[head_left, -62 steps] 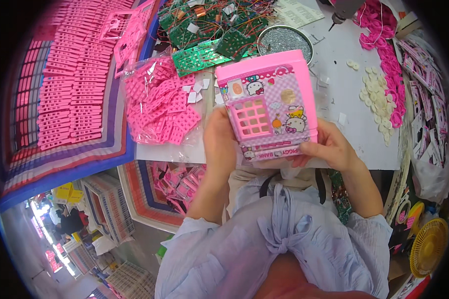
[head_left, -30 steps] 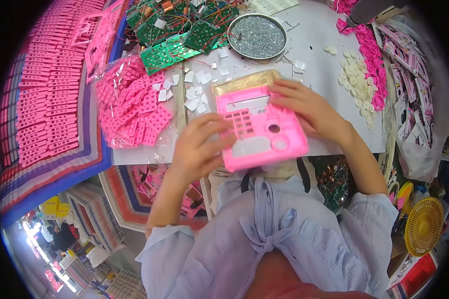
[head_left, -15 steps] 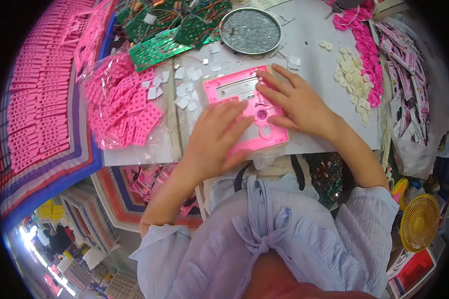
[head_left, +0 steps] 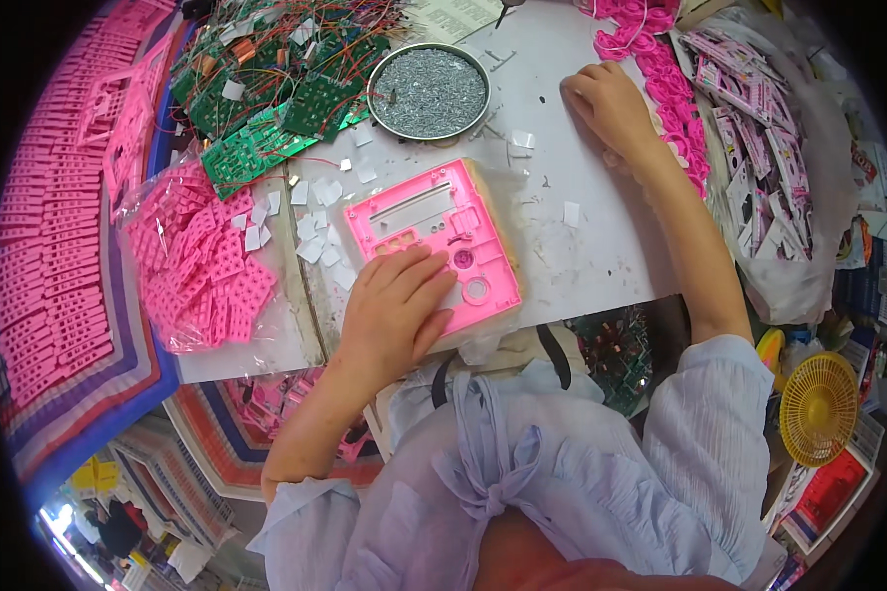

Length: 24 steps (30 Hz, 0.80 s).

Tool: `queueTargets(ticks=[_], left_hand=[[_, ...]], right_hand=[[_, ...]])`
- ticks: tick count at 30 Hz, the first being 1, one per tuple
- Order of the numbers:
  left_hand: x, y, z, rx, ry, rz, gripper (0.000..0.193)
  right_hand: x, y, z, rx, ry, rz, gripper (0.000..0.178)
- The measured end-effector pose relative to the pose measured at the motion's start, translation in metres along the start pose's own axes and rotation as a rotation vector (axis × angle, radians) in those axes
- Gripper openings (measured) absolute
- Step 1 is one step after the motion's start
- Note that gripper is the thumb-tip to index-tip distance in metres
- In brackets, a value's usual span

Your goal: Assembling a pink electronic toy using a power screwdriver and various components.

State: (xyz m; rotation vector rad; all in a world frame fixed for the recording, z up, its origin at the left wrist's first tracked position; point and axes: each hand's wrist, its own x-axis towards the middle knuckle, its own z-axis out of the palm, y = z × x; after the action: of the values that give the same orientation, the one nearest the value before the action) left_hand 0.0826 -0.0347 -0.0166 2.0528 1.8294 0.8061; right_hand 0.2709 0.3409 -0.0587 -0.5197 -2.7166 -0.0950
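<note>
A pink plastic casing [head_left: 493,286] lies open side up on a clear plastic bag on the white tabletop, with slots, round openings and a silvery strip inside it. My left hand [head_left: 394,305] rests on its near left part, fingers stretched out and flat. Farther right, my right hand [head_left: 611,103] is down at the tabletop with fingers curled together; what they hold, if anything, is hidden. White round discs [head_left: 656,116] show only in part around that hand and forearm. Pink rubbery strips [head_left: 665,89] lie in a row just beyond them.
A round tin of small metal screws [head_left: 429,94] stands beyond the casing. Green circuit boards [head_left: 256,148] with red wires and a bag of pink keypad pieces [head_left: 202,266] are to the left. White square pads [head_left: 315,236] lie between. A yellow fan [head_left: 818,409] is at lower right.
My right hand has left the casing and moved right and away to the white discs. My left hand has settled flat on the casing's near left part. The whole view has shifted.
</note>
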Motion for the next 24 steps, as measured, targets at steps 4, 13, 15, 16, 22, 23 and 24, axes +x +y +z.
queueTargets(ticks=[4, 13, 15, 16, 22, 23, 24], left_hand=[[0.006, 0.009, -0.012, -0.178, 0.191, -0.095, 0.030], [0.009, 0.017, -0.008, -0.792, 0.082, -0.436, 0.012], [0.009, 0.020, -0.009, -0.748, 0.120, -0.406, 0.008], [0.010, 0.022, -0.009, -0.664, 0.149, -0.378, 0.006], [0.001, 0.002, 0.004, 0.063, 0.184, -0.055, 0.021], [-0.002, 0.002, 0.007, 0.106, 0.139, -0.063, 0.025], [-0.003, 0.002, 0.009, 0.096, 0.132, -0.073, 0.026]], right_hand=[[0.015, -0.065, -0.019, 0.320, -0.002, 0.070, 0.018], [-0.015, -0.209, -0.098, 1.276, -0.271, 0.263, 0.016], [-0.021, -0.215, -0.095, 1.482, -0.265, 0.512, 0.010], [-0.021, -0.216, -0.092, 1.476, -0.252, 0.537, 0.011], [-0.021, -0.207, -0.073, 0.898, -0.186, 0.200, 0.013], [-0.021, -0.209, -0.071, 0.758, -0.161, 0.075, 0.013], [-0.021, -0.211, -0.069, 0.618, -0.137, -0.048, 0.014]])
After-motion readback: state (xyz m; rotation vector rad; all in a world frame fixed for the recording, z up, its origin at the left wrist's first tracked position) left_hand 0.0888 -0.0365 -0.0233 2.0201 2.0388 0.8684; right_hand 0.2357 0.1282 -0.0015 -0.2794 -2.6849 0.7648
